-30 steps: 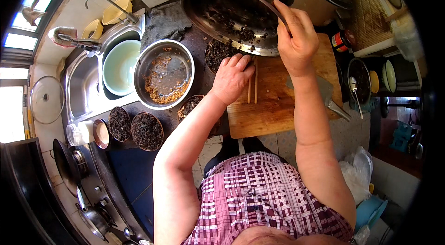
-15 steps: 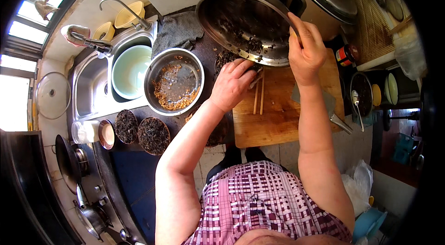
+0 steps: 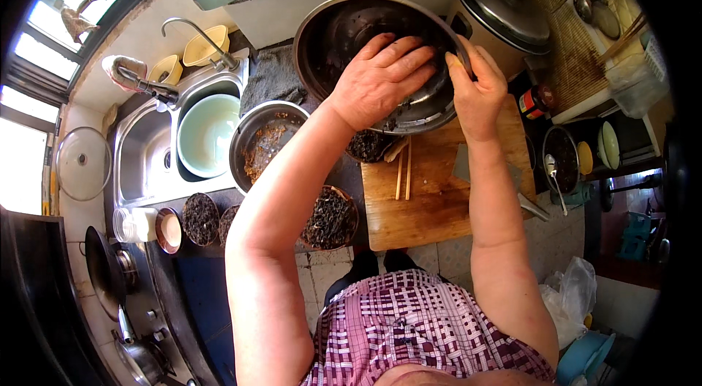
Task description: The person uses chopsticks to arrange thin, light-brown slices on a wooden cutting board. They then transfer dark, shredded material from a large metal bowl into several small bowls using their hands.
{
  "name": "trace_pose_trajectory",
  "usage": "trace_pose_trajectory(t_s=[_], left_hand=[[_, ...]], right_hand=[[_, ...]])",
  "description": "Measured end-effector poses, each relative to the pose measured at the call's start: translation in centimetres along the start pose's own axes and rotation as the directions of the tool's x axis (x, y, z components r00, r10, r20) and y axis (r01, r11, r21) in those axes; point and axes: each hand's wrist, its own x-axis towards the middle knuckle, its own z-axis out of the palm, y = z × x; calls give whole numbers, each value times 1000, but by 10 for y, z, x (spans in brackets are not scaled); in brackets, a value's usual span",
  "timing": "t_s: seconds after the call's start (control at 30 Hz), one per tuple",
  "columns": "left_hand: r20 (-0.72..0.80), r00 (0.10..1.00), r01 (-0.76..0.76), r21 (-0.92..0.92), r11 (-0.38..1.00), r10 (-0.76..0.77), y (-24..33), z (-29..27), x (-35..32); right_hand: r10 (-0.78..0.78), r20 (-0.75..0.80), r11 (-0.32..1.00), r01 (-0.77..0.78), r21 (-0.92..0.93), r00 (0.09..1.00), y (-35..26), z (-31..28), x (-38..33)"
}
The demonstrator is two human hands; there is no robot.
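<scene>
My right hand (image 3: 479, 86) grips the right rim of a large steel basin (image 3: 314, 28), tilted toward me above the far end of the cutting board (image 3: 431, 221). Inside the basin my left hand (image 3: 384, 82) lies with fingers stretched and a little apart, against its dark, smeared inner wall. Dark shredded bits cling near the low edge. Just below that edge stands a bowl of dark shreds (image 3: 368, 145), partly covered by the basin. A pair of chopsticks (image 3: 404, 174) rests on the board. Under my right forearm lies a cleaver (image 3: 462, 164), its handle pointing toward the lower right.
A steel bowl with brown crumbs (image 3: 252, 159) is partly behind my left forearm. Filled bowls of dark shreds (image 3: 329, 221) stand along the counter's near edge. At left is a double sink (image 3: 139, 159) holding a pale green basin (image 3: 191, 126). A tall lidded pot (image 3: 504, 13) stands back right.
My left hand has left the bowl of dark shreds and gone up into the basin. The basin has shifted slightly left, its opening turned more toward me. My right hand keeps its rim.
</scene>
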Motion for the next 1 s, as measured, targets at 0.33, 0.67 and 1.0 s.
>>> trace_pose_trajectory(t_s=[0.33, 0.67, 1.0], left_hand=[[104, 950, 271, 187, 944, -293, -33, 9, -40], [-156, 854, 463, -208, 862, -496, 21, 16, -16], [86, 941, 337, -147, 930, -327, 37, 34, -15]], right_hand=[[-14, -83, 1000, 12, -24, 996, 3, -12, -2], [72, -80, 990, -61, 123, 994, 6, 4, -5], [-63, -79, 996, 67, 52, 995, 0, 7, 2]])
